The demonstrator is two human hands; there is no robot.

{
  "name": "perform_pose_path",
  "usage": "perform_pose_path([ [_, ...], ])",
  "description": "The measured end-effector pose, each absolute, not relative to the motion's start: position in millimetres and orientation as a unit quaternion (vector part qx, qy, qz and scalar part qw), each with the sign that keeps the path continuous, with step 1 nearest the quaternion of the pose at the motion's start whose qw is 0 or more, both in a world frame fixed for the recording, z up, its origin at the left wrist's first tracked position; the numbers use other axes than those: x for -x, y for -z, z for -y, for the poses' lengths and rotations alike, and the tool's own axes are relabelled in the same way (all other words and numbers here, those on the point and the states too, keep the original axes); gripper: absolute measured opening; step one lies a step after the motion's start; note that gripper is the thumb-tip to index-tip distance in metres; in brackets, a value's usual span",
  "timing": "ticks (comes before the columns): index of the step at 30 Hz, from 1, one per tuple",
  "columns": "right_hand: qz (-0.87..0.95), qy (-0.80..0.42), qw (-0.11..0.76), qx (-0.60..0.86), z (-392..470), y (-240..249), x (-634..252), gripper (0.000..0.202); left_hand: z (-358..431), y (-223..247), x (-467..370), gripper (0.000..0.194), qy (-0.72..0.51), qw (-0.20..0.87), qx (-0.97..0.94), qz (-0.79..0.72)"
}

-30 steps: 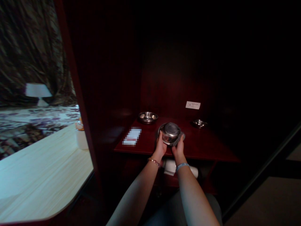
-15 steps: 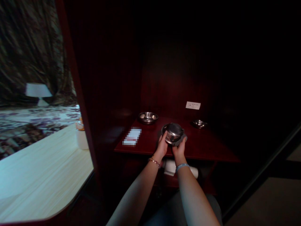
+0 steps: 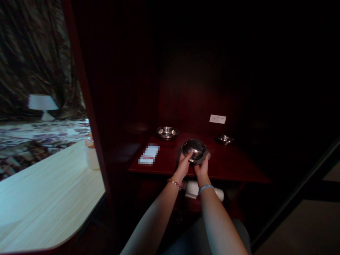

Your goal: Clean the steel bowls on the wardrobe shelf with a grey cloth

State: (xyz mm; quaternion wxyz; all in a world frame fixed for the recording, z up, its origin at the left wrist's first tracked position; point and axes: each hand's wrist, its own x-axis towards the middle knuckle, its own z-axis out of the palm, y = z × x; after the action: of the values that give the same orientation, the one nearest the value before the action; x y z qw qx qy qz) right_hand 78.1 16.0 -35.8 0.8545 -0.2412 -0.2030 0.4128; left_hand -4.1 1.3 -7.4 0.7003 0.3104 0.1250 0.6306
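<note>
A shiny metal bowl point(image 3: 193, 146) is held up above the dark red desk, its rounded underside facing me. My left hand point(image 3: 183, 165) is closed on the near left edge, with the thumb lying over the bowl's outside. On the right edge, my right hand point(image 3: 203, 168) is closed on a grey cloth point(image 3: 207, 156) that presses against the bowl. The fingers beneath the bowl are hidden. Behind it, a wider metal bowl point(image 3: 166, 133) stands at the back left of the desk, and a small metal bowl point(image 3: 225, 140) at the back right.
The dark red desk point(image 3: 233, 163) has a blurred-out white item point(image 3: 149, 154) on its left. A white socket plate point(image 3: 217, 119) is on the back panel. White rolls point(image 3: 191, 189) lie on the shelf below. Left of the partition is a pale wooden table point(image 3: 53, 198) with a white container point(image 3: 92, 158).
The held bowl has turned and tilted slightly in my hands. My left thumb reaches further across its outside. The right hand with the cloth has barely moved.
</note>
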Motion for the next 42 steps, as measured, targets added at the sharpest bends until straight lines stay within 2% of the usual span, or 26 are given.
perform_pose_path([
  [10,0.211,-0.424,0.850,0.230,-17.3,36.6,-76.7,0.046,1.9,5.6,5.8,0.049,-0.640,0.694,-0.306,-0.124],
  [15,0.217,-0.423,0.854,0.214,-15.4,36.6,-76.4,0.046,2.0,4.6,6.5,0.054,-0.642,0.694,-0.304,-0.118],
  [28,0.232,-0.434,0.840,0.227,-18.1,40.2,-75.3,0.044,-6.8,5.1,7.4,0.045,-0.670,0.698,-0.231,-0.106],
  [34,0.215,-0.426,0.851,0.219,-18.3,39.0,-76.5,0.045,-6.9,6.4,8.0,0.042,-0.645,0.718,-0.247,-0.089],
  [42,0.183,-0.425,0.860,0.216,-19.9,40.4,-82.6,0.045,-1.9,7.3,4.0,0.050,-0.619,0.697,-0.344,-0.109],
])
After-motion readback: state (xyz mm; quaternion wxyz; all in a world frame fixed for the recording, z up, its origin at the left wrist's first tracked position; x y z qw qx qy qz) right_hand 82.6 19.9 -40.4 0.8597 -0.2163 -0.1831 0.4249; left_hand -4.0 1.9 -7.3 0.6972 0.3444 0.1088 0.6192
